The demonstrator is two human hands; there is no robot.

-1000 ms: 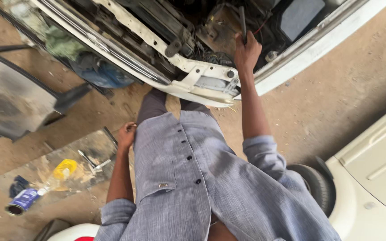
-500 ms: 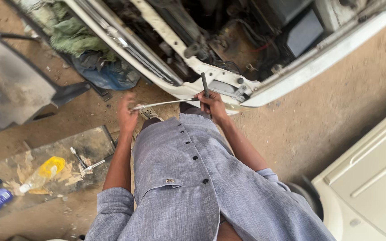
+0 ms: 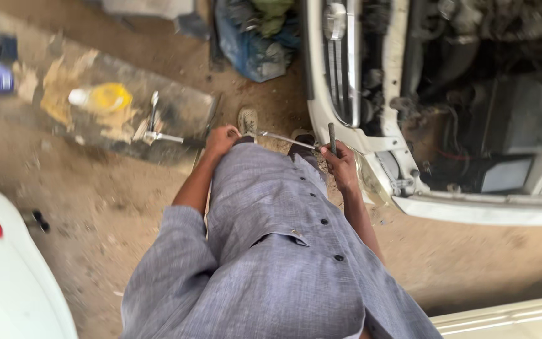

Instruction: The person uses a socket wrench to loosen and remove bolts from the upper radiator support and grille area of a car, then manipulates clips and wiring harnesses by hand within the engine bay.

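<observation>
Together, the left hand [image 3: 221, 139] and right hand [image 3: 340, 164] are gripping a thin metal rod [image 3: 280, 137] by its ends, seemingly keeping it level; the right fingers are also closing around a dark tool [image 3: 332, 137]. Toward two o'clock, the car [image 3: 409, 113] is standing open, probably awaiting that rod.

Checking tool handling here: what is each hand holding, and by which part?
The right hand grips a dark rod-like tool by its lower end. The left hand holds one end of a thin metal rod.
</observation>
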